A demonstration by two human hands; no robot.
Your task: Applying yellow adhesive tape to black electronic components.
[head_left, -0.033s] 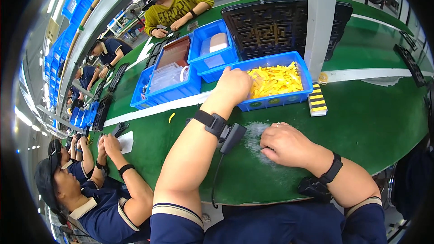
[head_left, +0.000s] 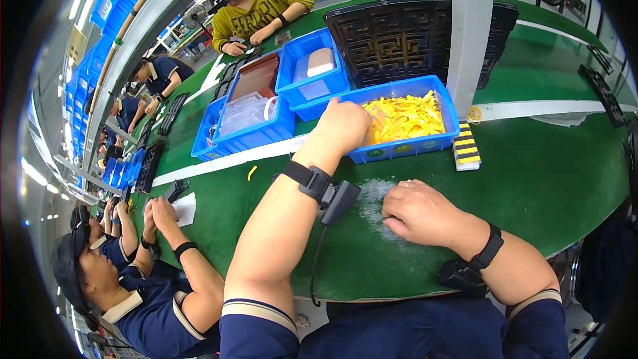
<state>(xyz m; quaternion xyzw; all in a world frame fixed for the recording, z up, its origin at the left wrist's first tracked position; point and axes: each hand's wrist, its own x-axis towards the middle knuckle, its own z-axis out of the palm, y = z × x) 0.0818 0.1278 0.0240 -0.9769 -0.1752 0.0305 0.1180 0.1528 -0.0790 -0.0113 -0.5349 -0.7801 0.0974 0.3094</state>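
A: How much of the green table [head_left: 531,179] shows?
B: Its right end runs into the dark rim. The surface looks smooth, with a pale, scuffed patch near the middle.
A: And the blue bin [head_left: 425,145]?
B: Right of upper centre, plastic-looking, its left part covered by the hand. Its long axis runs across the frame, rising slightly rightward.
A: Inside?
B: Yellow pieces [head_left: 412,116], thin and strip-like, heaped, pointing every way.
A: The right hand [head_left: 425,214]?
B: On the scuffed patch, fingers curled under; I can't tell whether they pinch anything.
A: The left hand [head_left: 342,126]?
B: Over the bin's left side, knuckles bent, fingertips hidden; its grip can't be told.
A: Anything smaller?
B: One loose yellow strip [head_left: 252,173], left of centre, slanting up rightward.
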